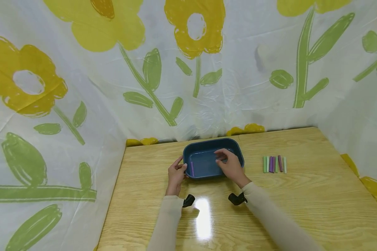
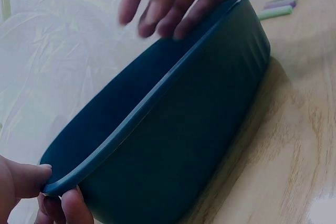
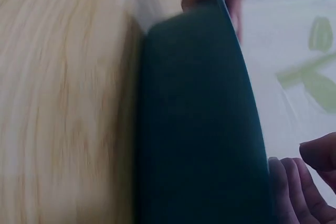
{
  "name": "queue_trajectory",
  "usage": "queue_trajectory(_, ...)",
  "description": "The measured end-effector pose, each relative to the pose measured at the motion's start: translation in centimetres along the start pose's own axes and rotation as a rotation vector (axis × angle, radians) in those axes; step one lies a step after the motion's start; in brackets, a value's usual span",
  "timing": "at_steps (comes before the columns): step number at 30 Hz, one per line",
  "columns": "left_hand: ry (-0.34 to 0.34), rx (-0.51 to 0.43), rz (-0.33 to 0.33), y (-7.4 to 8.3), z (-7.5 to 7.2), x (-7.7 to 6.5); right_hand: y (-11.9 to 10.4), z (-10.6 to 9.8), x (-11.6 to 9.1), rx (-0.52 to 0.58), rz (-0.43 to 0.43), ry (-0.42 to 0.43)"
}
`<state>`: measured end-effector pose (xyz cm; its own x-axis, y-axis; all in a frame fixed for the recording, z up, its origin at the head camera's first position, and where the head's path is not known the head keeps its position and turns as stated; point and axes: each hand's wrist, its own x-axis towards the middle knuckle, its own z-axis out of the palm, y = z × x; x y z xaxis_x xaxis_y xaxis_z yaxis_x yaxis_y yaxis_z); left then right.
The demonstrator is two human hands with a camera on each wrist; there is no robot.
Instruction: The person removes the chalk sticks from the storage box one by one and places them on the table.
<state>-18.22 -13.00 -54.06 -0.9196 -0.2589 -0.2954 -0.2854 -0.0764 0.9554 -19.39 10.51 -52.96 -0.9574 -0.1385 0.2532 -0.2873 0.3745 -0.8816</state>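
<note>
A dark blue rectangular basin [image 1: 205,165] with a raised rim stands on the wooden table. At its left end my left hand [image 1: 175,178] grips the rim; in the left wrist view the thumb [image 2: 34,176] lies on the inner side and fingers [image 2: 76,205] press from outside. Inside the basin, near the left wall, is a purple chalk stick [image 1: 192,168]. Over the right part of the basin hovers my right hand [image 1: 231,168], thumb and fingers apart, loosely bent, with nothing visible between them. The right wrist view shows mostly the basin's outer wall [image 3: 199,114].
To the right of the basin, several green, pale and purple chalk sticks [image 1: 276,164] lie side by side in a row. A flower-printed cloth [image 1: 226,90] hangs behind the table [image 1: 317,195] and along its sides.
</note>
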Motion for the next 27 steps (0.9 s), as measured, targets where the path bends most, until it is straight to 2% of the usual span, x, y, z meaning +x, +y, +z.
queue_trajectory(5, 0.001, 0.003, 0.005, 0.2, 0.0, -0.1, -0.8, 2.8, 0.5, 0.029, 0.045, -0.030)
queue_trajectory(11, -0.007, 0.000, 0.016, 0.0, 0.0, -0.1, -1.3, 5.5, 1.0, 0.069, 0.063, -0.026)
queue_trajectory(27, -0.009, -0.005, 0.034, -0.1, 0.0, -0.2, -2.4, 9.2, 2.3, 0.069, 0.077, -0.061)
